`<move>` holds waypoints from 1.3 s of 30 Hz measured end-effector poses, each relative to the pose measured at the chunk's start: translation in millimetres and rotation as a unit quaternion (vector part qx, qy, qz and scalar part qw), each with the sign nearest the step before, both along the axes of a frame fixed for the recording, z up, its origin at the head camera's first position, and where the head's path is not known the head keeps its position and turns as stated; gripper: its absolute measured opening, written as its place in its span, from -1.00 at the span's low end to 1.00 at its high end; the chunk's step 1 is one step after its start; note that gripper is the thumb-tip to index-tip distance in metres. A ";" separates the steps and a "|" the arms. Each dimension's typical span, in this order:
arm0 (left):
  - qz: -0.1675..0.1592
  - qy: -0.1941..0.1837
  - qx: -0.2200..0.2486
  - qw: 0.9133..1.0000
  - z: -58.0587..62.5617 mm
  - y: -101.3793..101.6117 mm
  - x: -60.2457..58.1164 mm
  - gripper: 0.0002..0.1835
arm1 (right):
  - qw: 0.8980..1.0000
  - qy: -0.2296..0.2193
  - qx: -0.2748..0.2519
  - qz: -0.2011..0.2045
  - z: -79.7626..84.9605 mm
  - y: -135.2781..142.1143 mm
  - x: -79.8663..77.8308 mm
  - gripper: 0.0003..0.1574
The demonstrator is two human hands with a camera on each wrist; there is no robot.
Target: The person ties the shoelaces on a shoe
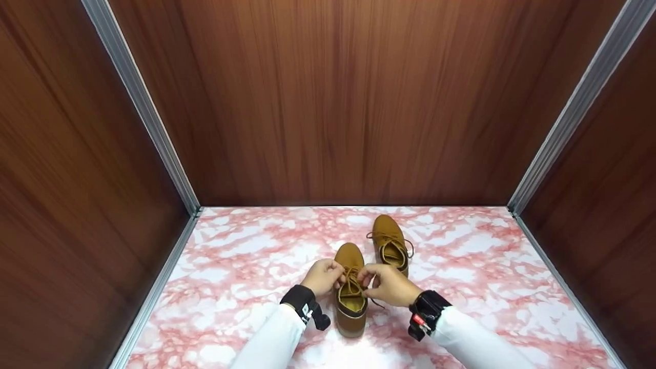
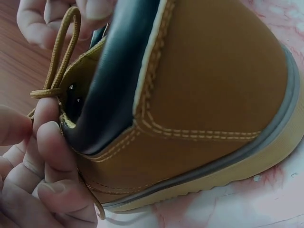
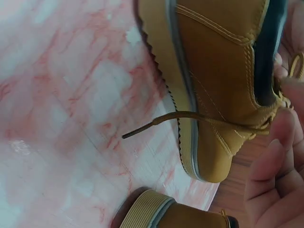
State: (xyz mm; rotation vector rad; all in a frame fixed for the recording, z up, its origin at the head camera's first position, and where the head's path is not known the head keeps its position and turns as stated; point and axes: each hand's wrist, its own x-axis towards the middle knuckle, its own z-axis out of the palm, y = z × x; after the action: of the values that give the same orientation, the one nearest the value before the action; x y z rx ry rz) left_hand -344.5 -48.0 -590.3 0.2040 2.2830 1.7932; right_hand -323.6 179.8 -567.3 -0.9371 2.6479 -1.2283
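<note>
A tan lace-up shoe (image 1: pixel 350 327) stands sole down on the floor, toe pointing away, between my two hands. My left hand (image 1: pixel 323 278) is at the left side of its lacing; thumb and forefinger pinch the shoelace (image 2: pixel 45 93) just below its crossing. A lace loop stands up above these fingers in the left wrist view. From the right, my right hand (image 1: pixel 392 285) holds the shoelace (image 3: pixel 178 114) with curled fingertips, and one lace end hangs loose over the shoe's side. Fingers partly hide the knot.
A matching second shoe (image 1: pixel 385 225) stands farther back to the right, its laces loose at the sides, partly behind my right hand. The pink-and-white marbled surface (image 1: pixel 230 287) is bounded by brown wood-grain panels (image 1: pixel 328 102) with metal edge strips (image 1: pixel 154 123).
</note>
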 end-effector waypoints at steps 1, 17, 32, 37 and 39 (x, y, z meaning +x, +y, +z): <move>0.002 0.000 0.000 1.000 0.0 0.0 0.1 -0.82 | 1.000 0.003 -0.002 0.009 -0.9 -0.4 1.1 -0.69; 0.000 0.024 -0.022 0.999 3.0 -6.7 -0.2 -0.90 | 0.999 0.003 -0.017 -0.046 2.4 -7.4 -1.4 -0.94; 0.029 0.028 -0.034 0.999 5.2 -16.9 -2.5 -0.82 | 0.985 0.009 -0.025 -0.171 6.7 6.8 -17.5 -0.65; 0.020 0.047 -0.079 0.996 5.0 -23.1 -2.4 -0.84 | 0.978 0.017 -0.008 -0.208 7.2 11.5 -20.5 -0.60; 0.016 0.056 -0.092 0.994 4.9 -25.6 -2.9 -0.86 | 0.976 0.018 -0.004 -0.218 7.0 13.3 -21.4 -0.58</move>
State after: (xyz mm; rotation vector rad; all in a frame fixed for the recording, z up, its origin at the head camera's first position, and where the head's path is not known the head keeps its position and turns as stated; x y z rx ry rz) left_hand -347.4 -73.7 -585.4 0.2417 2.5252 1.6111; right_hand -345.0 193.1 -560.3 -0.3845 2.9800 -1.3018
